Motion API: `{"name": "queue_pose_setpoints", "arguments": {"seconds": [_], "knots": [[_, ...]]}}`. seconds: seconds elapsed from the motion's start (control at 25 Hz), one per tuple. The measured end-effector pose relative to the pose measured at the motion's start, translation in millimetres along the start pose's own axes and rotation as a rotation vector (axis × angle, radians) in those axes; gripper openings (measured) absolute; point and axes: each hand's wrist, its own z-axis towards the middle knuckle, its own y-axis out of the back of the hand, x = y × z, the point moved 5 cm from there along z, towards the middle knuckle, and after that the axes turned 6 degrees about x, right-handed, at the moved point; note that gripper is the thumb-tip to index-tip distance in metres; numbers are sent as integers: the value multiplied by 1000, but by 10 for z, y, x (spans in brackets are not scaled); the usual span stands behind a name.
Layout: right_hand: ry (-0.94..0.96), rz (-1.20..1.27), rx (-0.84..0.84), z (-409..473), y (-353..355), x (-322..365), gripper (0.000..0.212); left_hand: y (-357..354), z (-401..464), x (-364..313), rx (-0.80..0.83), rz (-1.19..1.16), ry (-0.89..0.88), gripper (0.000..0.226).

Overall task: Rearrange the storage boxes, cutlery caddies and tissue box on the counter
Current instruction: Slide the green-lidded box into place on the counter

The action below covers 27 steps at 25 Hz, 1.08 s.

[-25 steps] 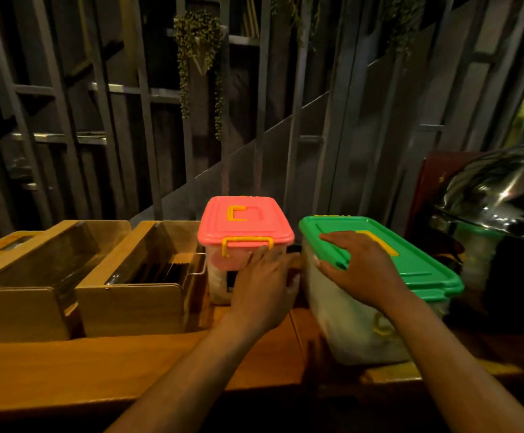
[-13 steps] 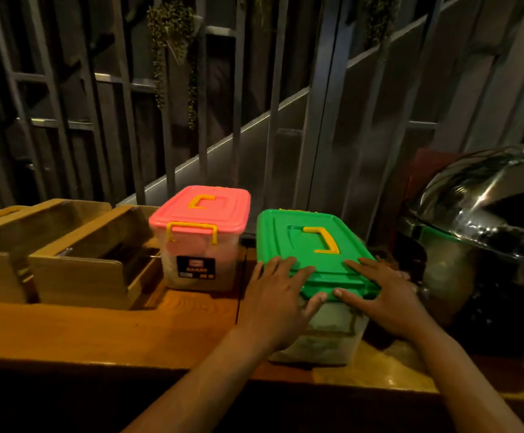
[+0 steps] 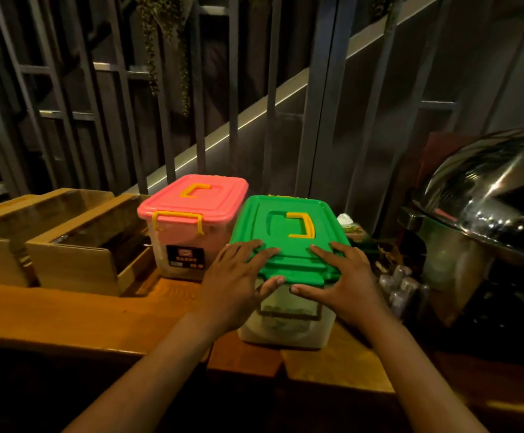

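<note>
A clear storage box with a green lid [image 3: 285, 235] and yellow handle stands on the wooden counter [image 3: 66, 314], turned end-on to me. My left hand [image 3: 235, 282] and my right hand [image 3: 345, 282] both rest flat on the near edge of its lid, thumbs under the rim, fingers spread. Just left and behind it stands a smaller pink-lidded box [image 3: 191, 207] with yellow latches. Two open wooden cutlery caddies [image 3: 76, 260] sit side by side at the left. Behind the green box a tissue pack [image 3: 348, 226] is partly hidden.
A large shiny steel chafing dish [image 3: 485, 214] stands at the right, with small clear bottles [image 3: 401, 285] between it and the green box. Dark vertical railings rise behind the counter. The counter's front edge runs close below my wrists.
My left hand left the pink box and joined my right hand on the green lid. The green box has been turned end-on and now sits close beside the pink box.
</note>
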Motion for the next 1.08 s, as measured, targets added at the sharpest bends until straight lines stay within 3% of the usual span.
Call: {"name": "queue_pose_setpoints", "arguments": {"seconds": [0.76, 1.08], "knots": [[-94, -19, 59, 1161, -336, -235, 112, -604, 1052, 667, 155, -29, -25, 75], [-93, -12, 38, 1442, -397, -390, 109, -779, 1293, 782, 98, -20, -48, 75]]}}
